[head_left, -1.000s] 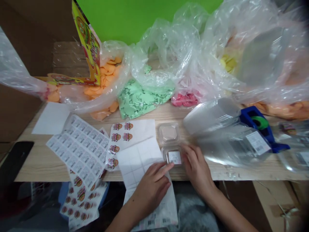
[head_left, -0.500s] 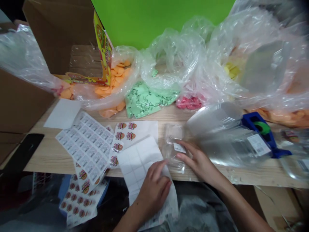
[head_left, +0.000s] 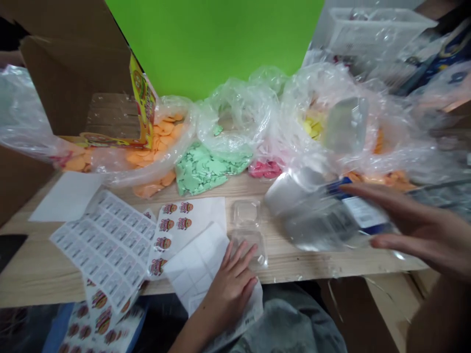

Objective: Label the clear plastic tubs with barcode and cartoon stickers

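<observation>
My left hand (head_left: 235, 279) rests with its fingers spread on the lower half of a clear plastic clamshell box (head_left: 246, 212), which lies open. Its palm is over a white sheet of blank labels (head_left: 200, 260). My right hand (head_left: 415, 225), smeared by motion, is raised at the right with thumb and forefinger apart. Between them shows a white label (head_left: 364, 212) over a clear plastic stack (head_left: 312, 220); whether the hand holds anything is unclear. Part of a blue tape dispenser (head_left: 376, 229) shows behind.
Barcode label sheets (head_left: 106, 245) and a burger sticker sheet (head_left: 206, 208) lie left. Behind are bags of orange (head_left: 162, 142), mint-green (head_left: 209, 169) and pink pieces (head_left: 265, 169), an open cardboard box (head_left: 81, 88) and a green panel (head_left: 217, 44). A white basket (head_left: 375, 29) stands back right.
My right hand has left the clamshell and moved right and up. My left hand's fingers have spread onto the clamshell. The small label seen there is no longer visible. The view has turned right.
</observation>
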The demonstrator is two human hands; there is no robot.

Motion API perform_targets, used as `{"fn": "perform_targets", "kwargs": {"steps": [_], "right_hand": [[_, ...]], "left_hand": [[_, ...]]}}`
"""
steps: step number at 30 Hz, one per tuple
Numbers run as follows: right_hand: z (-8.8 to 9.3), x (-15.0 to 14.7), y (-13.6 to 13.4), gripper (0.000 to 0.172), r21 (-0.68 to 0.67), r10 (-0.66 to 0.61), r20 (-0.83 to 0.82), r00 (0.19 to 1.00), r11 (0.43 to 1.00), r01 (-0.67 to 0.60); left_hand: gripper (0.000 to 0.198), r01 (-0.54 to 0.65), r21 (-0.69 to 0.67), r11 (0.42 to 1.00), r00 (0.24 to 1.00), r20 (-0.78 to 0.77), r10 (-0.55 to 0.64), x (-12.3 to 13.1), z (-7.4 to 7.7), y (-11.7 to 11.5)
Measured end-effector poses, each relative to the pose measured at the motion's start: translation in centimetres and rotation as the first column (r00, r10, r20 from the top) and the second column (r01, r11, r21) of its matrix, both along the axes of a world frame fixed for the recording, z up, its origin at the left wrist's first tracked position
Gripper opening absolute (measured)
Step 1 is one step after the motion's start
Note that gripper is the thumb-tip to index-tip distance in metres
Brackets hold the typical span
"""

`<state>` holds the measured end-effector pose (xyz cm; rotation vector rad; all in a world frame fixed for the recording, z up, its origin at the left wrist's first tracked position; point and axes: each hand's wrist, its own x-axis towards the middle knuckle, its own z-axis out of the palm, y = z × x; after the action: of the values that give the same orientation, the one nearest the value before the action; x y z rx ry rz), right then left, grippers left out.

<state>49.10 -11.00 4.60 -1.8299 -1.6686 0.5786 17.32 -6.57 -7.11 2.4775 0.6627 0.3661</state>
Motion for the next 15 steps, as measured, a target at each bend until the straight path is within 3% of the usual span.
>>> {"fn": "perform_targets", "kwargs": {"steps": [3, 5, 6, 9, 10, 11, 13, 15], "right_hand": [[-2.1, 3.2, 0.4, 0.064, -0.249, 0.21, 0.05, 0.976, 0.949, -0.192], [-2.5, 3.4, 0.3, 0.066, -0.216, 0.196, 0.09, 0.976, 0.961, -0.173], [-2.5, 2.8, 0.1, 0.065, -0.133, 0.152, 0.122, 0.981, 0.982, -0.136], [-1.9, -1.9, -0.6, 0.043, 0.174, 0.017, 0.108, 0.994, 0.984, -0.036], [-1.8, -4.1, -0.7, 0.034, 0.202, 0.036, 0.057, 0.998, 0.978, -0.047], [-1.9, -6.6, -0.8, 0.032, 0.143, 0.114, -0.021, 0.993, 0.984, -0.11], [-2.7, -11.3, -0.7, 0.036, 0.049, 0.331, -0.207, 0.921, 0.943, -0.328], [-3.9, -14.8, -0.4, 0.031, 0.008, 0.421, -0.366, 0.83, 0.893, -0.45]], "left_hand": [[0.017, -0.006, -0.123, 0.992, 0.997, 0.081, 0.016, -1.0, 1.5, -0.4], [0.016, -0.096, -0.35, 0.932, 0.994, 0.02, 0.11, -1.9, 2.9, -0.3], [0.018, -0.175, -0.476, 0.862, 0.984, -0.047, 0.174, -2.3, 3.7, -0.1], [0.028, -0.397, -0.731, 0.555, 0.909, -0.229, 0.348, -3.0, 5.8, 1.0], [0.029, -0.414, -0.784, 0.462, 0.889, -0.238, 0.392, -3.1, 6.2, 1.5], [0.029, -0.413, -0.825, 0.387, 0.872, -0.236, 0.428, -3.2, 6.6, 1.9], [0.029, -0.393, -0.872, 0.291, 0.844, -0.217, 0.491, -3.2, 6.8, 2.5], [0.03, -0.375, -0.889, 0.263, 0.819, -0.185, 0.543, -3.3, 6.8, 2.8]]}}
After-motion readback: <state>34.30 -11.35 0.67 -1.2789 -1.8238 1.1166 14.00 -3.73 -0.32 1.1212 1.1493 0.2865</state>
